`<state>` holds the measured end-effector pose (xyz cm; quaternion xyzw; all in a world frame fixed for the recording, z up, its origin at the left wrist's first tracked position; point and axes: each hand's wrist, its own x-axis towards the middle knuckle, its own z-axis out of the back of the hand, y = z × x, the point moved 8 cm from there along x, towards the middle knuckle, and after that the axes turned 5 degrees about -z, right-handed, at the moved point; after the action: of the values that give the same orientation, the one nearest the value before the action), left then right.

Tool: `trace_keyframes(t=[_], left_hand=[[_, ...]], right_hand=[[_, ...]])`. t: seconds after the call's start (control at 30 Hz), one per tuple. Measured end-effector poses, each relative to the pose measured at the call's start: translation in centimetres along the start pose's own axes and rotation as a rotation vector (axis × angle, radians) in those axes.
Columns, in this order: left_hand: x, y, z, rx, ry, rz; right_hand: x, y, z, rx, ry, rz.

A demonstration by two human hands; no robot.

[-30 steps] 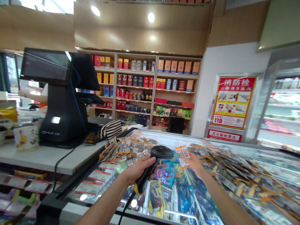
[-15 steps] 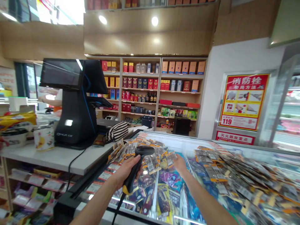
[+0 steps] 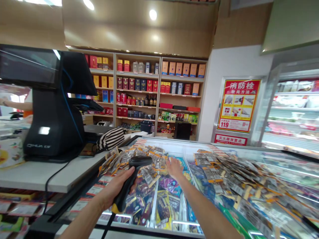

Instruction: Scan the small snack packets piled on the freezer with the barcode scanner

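Note:
A black barcode scanner (image 3: 127, 184) with a yellow-banded base is gripped in my left hand (image 3: 117, 186). Its head points away from me over a heap of small clear snack packets with orange edges (image 3: 129, 154), and its cable runs down toward me. Close to the right of the scanner head, my right hand (image 3: 174, 168) reaches over the packets at the heap's right edge. Its fingers look stretched out and slightly apart, touching or just above a packet (image 3: 161, 164). The fingertips are partly blurred.
Both hands are above a glass-topped freezer (image 3: 159, 212) filled with colourful packages. A larger pile of similar packets (image 3: 239, 181) spreads to the right. At left, a counter (image 3: 54, 177) holds a checkout terminal (image 3: 54, 109) and a striped pouch (image 3: 111, 138). Another person's arm (image 3: 18, 104) shows behind it.
The view has swung right and moved closer. My right hand, which held a packet by its edge, has shifted left over the heap with its fingers extended. The left hand still grips the scanner.

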<state>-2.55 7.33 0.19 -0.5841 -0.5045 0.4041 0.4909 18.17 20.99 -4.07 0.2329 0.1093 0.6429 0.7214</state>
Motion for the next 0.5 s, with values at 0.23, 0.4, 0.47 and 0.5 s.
trace_keyframes(t=[0.23,0.4,0.47,0.5], left_hand=[[0.8,0.6,-2.5,0.017,0.07,-0.017],[1.4,0.7,-4.3,-0.035,0.096,-0.009],[1.4,0.6,-4.9,-0.046,0.118,-0.008],[1.3,0.5,-5.1,-0.05,0.131,-0.012]], right_hand=[[-1.0,-13.0,10.1,-0.288,-0.33,-0.184],[-2.1,-17.5,12.2,-0.439,-0.285,-0.24],[-2.1,-17.0,11.9,-0.43,-0.272,-0.202],[-2.0,-16.3,11.6,-0.411,-0.269,-0.176]])
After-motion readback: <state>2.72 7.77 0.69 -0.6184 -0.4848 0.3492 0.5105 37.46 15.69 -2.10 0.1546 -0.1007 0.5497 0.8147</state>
